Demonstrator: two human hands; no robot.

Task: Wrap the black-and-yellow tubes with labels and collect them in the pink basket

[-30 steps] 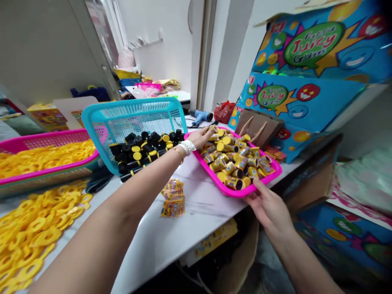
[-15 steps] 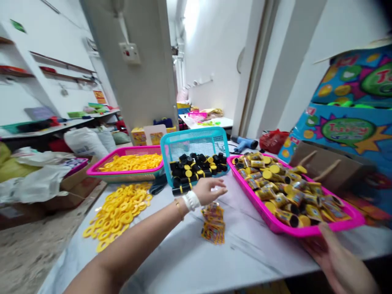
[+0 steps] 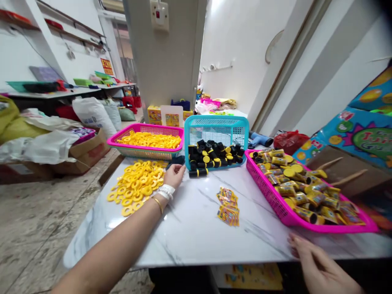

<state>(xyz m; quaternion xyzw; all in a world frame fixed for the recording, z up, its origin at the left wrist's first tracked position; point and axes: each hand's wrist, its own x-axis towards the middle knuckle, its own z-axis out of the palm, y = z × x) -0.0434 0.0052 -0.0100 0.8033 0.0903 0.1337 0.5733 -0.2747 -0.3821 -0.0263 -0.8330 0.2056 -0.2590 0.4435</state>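
Across the middle of the frame runs a white marble-patterned tabletop [image 3: 190, 232], and the left hand [image 3: 174, 175] reaches over it from the lower left, a white band and a gold bangle on its wrist. Its fingers [image 3: 179, 170] are loosely curled together, their tips at a dark object [image 3: 177, 160] that lies just in front of the teal mesh basket [image 3: 216, 128]; whether they actually grip it cannot be told. Left of that hand, touching the wrist area, spreads a loose heap of yellow plastic rings [image 3: 136, 185], and behind the heap sits a pink basket of yellow rings [image 3: 147, 141]. Black and yellow caps [image 3: 212, 153] fill the teal basket's lower part, with one black cylinder [image 3: 197, 173] lying on the tabletop just outside its front edge. At centre, well apart from the left hand, lies a small stack of yellow printed sachets [image 3: 229, 206]. Toward the right, a long pink tray [image 3: 275, 204] holds many yellow-wrapped rolls [image 3: 301, 190]. In the lower right corner the right hand [image 3: 318, 267] rests at the table's near edge, fingers slightly spread and empty, their tips near the tray's front corner without touching it. Blue printed cartons [image 3: 364, 134] stand at the far right.
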